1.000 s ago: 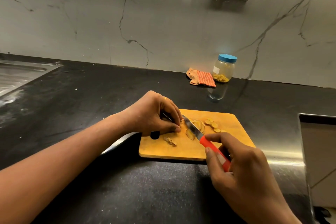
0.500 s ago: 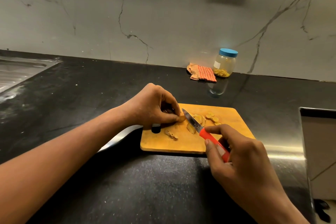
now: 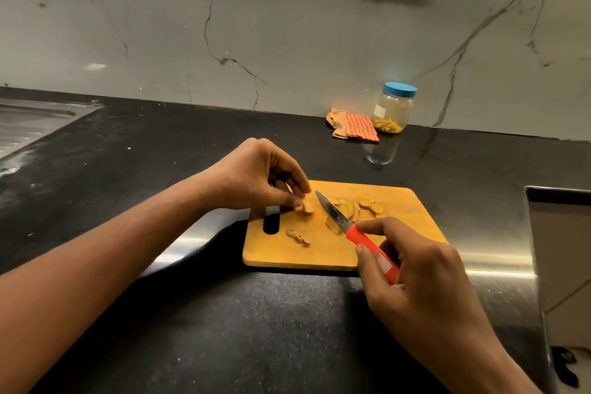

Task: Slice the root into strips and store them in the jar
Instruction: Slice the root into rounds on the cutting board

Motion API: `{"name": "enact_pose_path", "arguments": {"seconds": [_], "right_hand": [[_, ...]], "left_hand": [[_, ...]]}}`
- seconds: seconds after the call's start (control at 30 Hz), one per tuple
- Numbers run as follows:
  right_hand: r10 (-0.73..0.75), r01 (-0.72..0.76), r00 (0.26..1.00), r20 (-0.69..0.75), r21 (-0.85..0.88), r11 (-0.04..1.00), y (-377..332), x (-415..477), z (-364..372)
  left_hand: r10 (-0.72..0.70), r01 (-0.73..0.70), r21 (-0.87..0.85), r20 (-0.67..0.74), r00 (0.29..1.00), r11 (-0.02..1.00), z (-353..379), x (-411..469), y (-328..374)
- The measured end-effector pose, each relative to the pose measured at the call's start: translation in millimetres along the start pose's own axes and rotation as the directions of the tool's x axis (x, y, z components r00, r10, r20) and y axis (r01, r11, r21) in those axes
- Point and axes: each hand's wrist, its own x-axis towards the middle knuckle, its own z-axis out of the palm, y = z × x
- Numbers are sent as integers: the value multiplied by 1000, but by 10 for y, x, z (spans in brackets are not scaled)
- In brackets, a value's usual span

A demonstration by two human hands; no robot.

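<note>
While the small root piece [image 3: 304,206] sits at the left of the wooden cutting board [image 3: 323,257], the left hand [image 3: 259,176] pinches it with its fingertips. The right hand [image 3: 422,281] grips the red-handled knife [image 3: 372,249]. The blade is just beside the piece, maybe not touching. Cut slices [image 3: 348,208] lie behind it. A blue-lidded jar [image 3: 393,109] and a checked cloth [image 3: 353,125] sit by the wall.

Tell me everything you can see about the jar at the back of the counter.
The jar is a clear, rounded container, glass or plastic, closed with a blue lid. A small white label sits on its left side, and yellow strips lie at its bottom. It stands upright on the black counter by the marble wall, an orange checked cloth right beside it.
</note>
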Motion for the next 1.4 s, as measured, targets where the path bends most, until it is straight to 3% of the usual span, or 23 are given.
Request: {"name": "enact_pose_path", "arguments": {"seconds": [0.1,0.33,0.57,0.9,1.13,1.4], "right_hand": [[10,-10,1000,-7,-1,1000,4,3,-13],[13,-13,1000,2,-33,999,-7,-26,-8],[26,-26,1000,-17,-19,999,-4,-40,-64],[-15,16,999,30,-34,999,-100,-47,-15],[-39,45,997,69,-91,995,-170,-9,18],[-42,59,992,123,-137,989,-232,2,42]], "left_hand": [[-13,16,70,-45,999,997,-9,8,-34],[31,-53,151,146,989,987,38,13,-20],[74,-89,185,82,994,979,78,14,-28],[-20,25,229,-26,999,973,34,38,-1],[-95,59,284,114,989,957,-43,20,1],[-71,48,250,85,994,967,-17,33,-42]]}}
